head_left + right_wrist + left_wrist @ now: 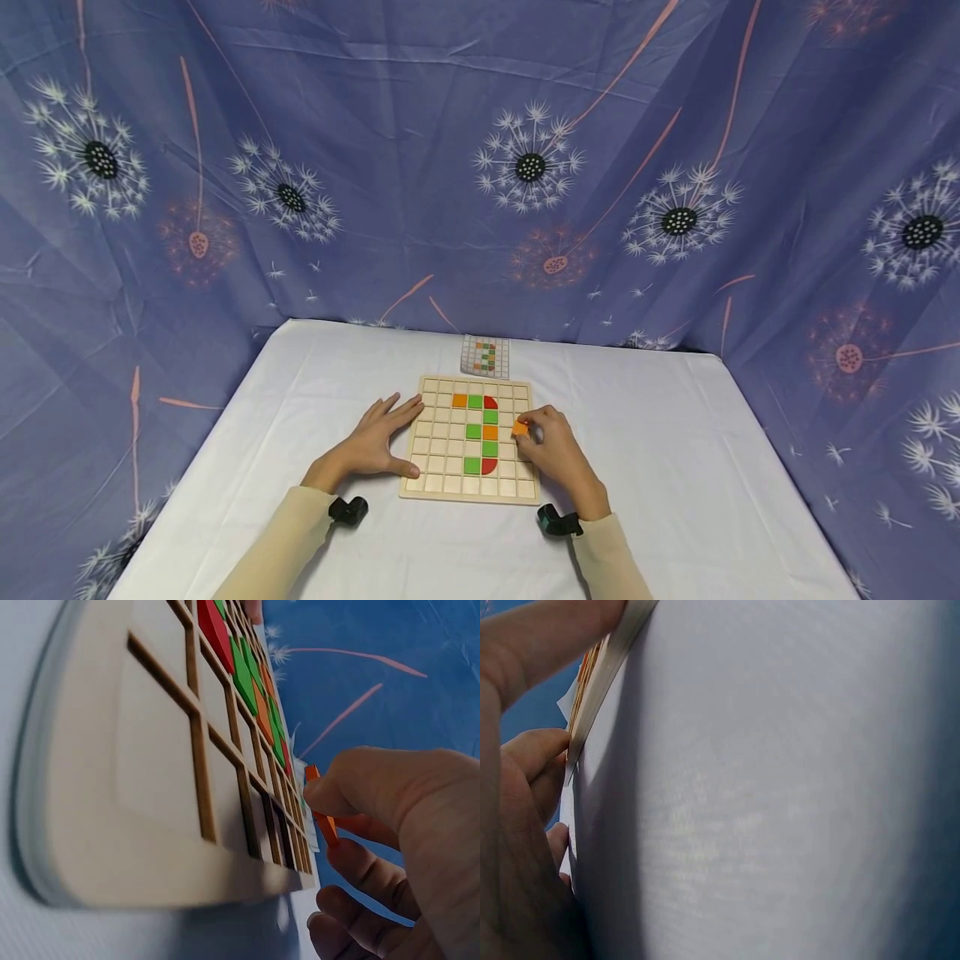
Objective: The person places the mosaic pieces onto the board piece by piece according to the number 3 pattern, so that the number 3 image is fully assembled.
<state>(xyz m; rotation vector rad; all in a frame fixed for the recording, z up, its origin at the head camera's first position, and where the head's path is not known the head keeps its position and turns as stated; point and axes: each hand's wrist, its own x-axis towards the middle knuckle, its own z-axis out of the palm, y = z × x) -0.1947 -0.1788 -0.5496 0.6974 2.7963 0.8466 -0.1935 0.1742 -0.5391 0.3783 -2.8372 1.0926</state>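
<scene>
A wooden grid board (468, 498) lies on the table, with orange, green and red tiles set in some of its squares. My left hand (369, 440) rests at the board's left side, fingers spread and fairly straight; the left wrist view has its fingers (544, 746) touching the board's edge. Over the board's right side, my right hand (558, 450) pinches an orange square tile (521, 428) between thumb and fingers. From the right wrist, that orange tile (328, 827) appears tilted and held above the grid. Red quarter-round tiles (489, 467) sit at both ends of the coloured column.
Behind the board lies a printed pattern card (485, 357) showing a similar coloured grid. A white cloth (660, 450) covers the table. Blue fabric with dandelion prints (420, 167) hangs behind and along the sides.
</scene>
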